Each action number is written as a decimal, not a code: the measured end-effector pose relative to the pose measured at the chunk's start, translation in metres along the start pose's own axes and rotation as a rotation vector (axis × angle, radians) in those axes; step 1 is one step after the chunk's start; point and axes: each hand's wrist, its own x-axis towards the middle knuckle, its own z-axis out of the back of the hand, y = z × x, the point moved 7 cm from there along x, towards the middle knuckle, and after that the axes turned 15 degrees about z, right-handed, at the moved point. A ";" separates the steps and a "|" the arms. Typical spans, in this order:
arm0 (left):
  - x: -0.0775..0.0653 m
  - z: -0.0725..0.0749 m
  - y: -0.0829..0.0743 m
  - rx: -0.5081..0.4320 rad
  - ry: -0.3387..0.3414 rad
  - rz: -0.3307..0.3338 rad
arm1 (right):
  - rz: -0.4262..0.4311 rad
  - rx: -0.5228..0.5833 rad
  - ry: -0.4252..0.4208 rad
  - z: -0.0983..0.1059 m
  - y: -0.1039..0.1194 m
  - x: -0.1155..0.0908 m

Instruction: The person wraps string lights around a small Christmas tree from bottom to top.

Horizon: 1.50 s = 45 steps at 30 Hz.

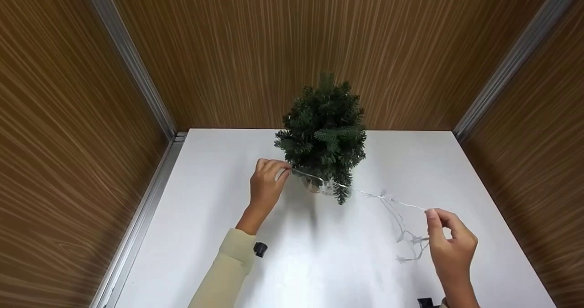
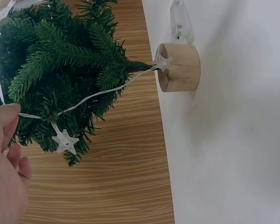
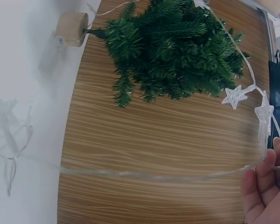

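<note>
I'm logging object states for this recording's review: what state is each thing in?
Tree: upright.
Wooden base: standing on the tabletop, under the tree.
Star string lights: held by both hands, spanning between them; a loose length trails near the right hand; no glow visible.
Clear box: beside the base; open or closed unclear.
Left hand: pinching the string.
Right hand: pinching the string.
</note>
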 end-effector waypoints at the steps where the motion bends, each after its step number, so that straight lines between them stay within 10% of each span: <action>1: 0.000 0.000 0.000 0.004 0.003 0.001 | -0.003 0.001 0.005 0.000 0.000 -0.002; 29: 0.000 -0.008 0.004 0.003 0.033 0.002 | -0.204 -0.176 0.130 -0.022 -0.080 0.005; 45: 0.005 0.002 0.016 -0.077 0.074 0.005 | -0.270 -0.214 0.065 -0.024 -0.054 0.014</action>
